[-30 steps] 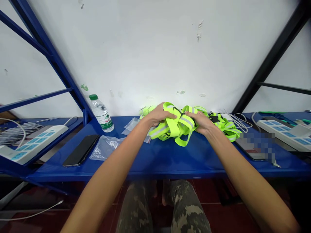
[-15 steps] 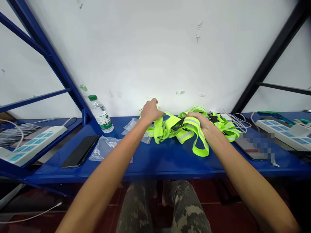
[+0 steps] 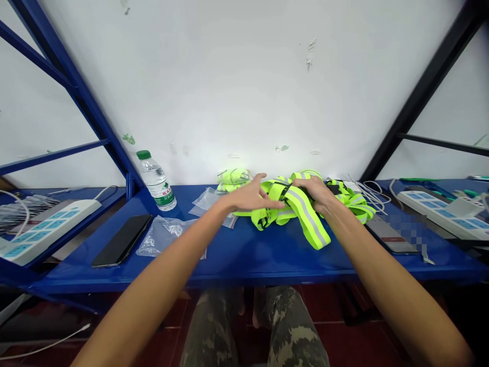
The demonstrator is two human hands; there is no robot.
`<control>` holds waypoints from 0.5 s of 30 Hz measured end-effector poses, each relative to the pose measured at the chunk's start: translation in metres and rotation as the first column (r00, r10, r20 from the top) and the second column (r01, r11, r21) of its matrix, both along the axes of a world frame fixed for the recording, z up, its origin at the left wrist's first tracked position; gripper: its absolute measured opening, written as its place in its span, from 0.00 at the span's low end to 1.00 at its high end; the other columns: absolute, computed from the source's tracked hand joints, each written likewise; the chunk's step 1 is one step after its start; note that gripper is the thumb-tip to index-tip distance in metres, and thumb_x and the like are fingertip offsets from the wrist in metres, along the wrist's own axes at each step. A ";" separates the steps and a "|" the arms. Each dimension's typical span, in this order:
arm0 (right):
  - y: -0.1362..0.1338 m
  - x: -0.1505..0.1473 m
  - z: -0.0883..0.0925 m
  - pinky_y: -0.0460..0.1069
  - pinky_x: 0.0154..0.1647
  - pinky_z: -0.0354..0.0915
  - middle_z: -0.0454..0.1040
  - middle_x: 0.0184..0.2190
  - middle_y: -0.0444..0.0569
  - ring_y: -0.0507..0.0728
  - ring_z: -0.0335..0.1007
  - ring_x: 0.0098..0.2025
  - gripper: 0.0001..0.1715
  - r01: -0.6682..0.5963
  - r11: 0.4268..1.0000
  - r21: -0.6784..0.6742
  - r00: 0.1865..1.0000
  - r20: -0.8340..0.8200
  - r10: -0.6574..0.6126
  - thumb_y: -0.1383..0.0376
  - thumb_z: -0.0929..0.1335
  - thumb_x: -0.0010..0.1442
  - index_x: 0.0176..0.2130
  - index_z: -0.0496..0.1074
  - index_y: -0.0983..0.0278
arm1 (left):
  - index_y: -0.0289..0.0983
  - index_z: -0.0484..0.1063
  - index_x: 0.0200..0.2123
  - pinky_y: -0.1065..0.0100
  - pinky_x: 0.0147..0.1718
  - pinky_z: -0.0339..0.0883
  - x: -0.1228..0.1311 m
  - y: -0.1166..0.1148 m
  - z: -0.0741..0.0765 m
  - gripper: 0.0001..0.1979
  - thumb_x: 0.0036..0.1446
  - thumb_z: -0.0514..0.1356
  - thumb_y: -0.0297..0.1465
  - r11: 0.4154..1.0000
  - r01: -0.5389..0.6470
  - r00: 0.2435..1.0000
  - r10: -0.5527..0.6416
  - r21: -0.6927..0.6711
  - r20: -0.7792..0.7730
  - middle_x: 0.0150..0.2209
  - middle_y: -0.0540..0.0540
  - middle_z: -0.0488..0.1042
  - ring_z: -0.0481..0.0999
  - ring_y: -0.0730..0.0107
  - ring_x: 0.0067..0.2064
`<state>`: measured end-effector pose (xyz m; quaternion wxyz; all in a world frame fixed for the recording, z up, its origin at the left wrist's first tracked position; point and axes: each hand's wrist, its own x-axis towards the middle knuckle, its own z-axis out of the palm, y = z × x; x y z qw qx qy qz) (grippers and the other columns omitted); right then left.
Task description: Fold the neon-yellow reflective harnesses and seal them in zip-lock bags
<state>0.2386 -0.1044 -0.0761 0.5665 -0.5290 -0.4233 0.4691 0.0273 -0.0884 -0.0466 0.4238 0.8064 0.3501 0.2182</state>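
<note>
A fluorescent yellow reflective strap (image 3: 305,211) with a grey stripe and black buckles lies bunched on the blue table (image 3: 244,255). My right hand (image 3: 314,192) is closed around part of it, and a folded length hangs toward me from there. My left hand (image 3: 255,196) reaches over the strap's left part, thumb and fingers spread apart; whether its fingertips touch the webbing I cannot tell. More yellow straps (image 3: 355,204) are heaped to the right of my right hand. Behind my left hand, a rolled yellow strap (image 3: 234,178) rests near the wall.
Clear plastic bags (image 3: 162,237) and a black phone (image 3: 123,239) lie on the left, with a water bottle (image 3: 157,181) standing behind them. A flat dark device (image 3: 393,237) and white cables (image 3: 376,196) are at right. Power strips (image 3: 53,229) sit on the neighbouring tables.
My left hand has moved right and toward me from the back of the table, and its fingers have spread. The strap's hanging loop at my right hand has become a flatter fold.
</note>
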 end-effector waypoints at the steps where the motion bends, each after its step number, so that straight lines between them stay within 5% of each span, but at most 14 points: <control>1: 0.000 -0.001 0.000 0.47 0.20 0.56 0.64 0.15 0.39 0.50 0.57 0.19 0.08 -0.005 1.000 0.005 1.000 0.006 0.005 0.70 0.70 0.36 0.18 0.65 0.62 | 0.37 0.56 0.62 0.65 0.43 0.65 0.005 -0.006 -0.006 0.48 0.37 0.71 0.31 0.995 -0.033 0.999 0.031 0.094 0.024 0.38 0.43 0.75 0.76 0.54 0.44; 5: -0.002 0.000 -0.001 0.46 0.19 0.54 0.64 0.15 0.38 0.49 0.56 0.18 0.08 -0.066 0.997 0.027 0.998 -0.002 0.066 0.70 0.70 0.36 0.17 0.65 0.63 | 0.40 0.60 0.61 0.65 0.47 0.62 0.013 -0.012 -0.017 0.44 0.37 0.67 0.23 0.927 -0.150 0.989 0.145 0.344 0.039 0.42 0.41 0.74 0.69 0.46 0.54; 10: -0.010 0.005 0.004 0.46 0.20 0.56 0.67 0.16 0.39 0.48 0.58 0.19 0.06 -0.220 0.975 0.003 0.975 -0.027 0.220 0.71 0.70 0.34 0.19 0.69 0.64 | 0.41 0.72 0.47 0.67 0.39 0.63 0.000 0.011 0.012 0.30 0.36 0.64 0.20 0.898 -0.095 0.980 0.161 0.430 -0.119 0.34 0.46 0.71 0.72 0.57 0.41; 13: -0.015 -0.002 0.005 0.46 0.19 0.56 0.68 0.15 0.40 0.49 0.58 0.18 0.06 -0.340 0.939 -0.053 0.940 -0.027 0.339 0.70 0.69 0.33 0.20 0.71 0.64 | 0.39 0.70 0.29 0.66 0.37 0.63 0.005 0.020 0.016 0.14 0.37 0.70 0.30 0.781 -0.413 0.889 0.458 0.468 0.021 0.28 0.47 0.69 0.72 0.57 0.40; 15: -0.016 -0.007 0.004 0.47 0.20 0.57 0.67 0.15 0.41 0.50 0.58 0.18 0.06 -0.345 0.937 -0.063 0.939 -0.043 0.342 0.69 0.69 0.33 0.20 0.71 0.64 | 0.39 0.64 0.22 0.66 0.35 0.64 0.011 0.020 0.010 0.17 0.40 0.70 0.38 0.739 -0.582 0.801 0.592 0.340 0.084 0.23 0.48 0.66 0.72 0.58 0.37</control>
